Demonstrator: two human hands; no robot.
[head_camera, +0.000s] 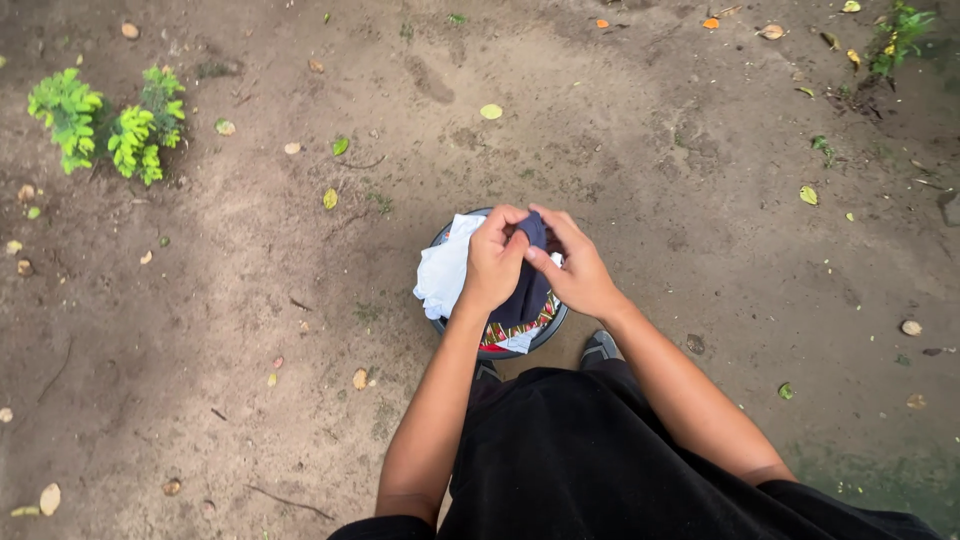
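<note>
Presently we grip a dark blue cloth (530, 285) with left hand (492, 262) and right hand (577, 268), both closed on it, above a round basin (553, 325) of laundry on bare soil (250, 300).

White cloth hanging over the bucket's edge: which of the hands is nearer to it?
Left. The left hand is right beside the white cloth, gripping the dark cloth; the right hand is beyond it, on the far side.
</note>
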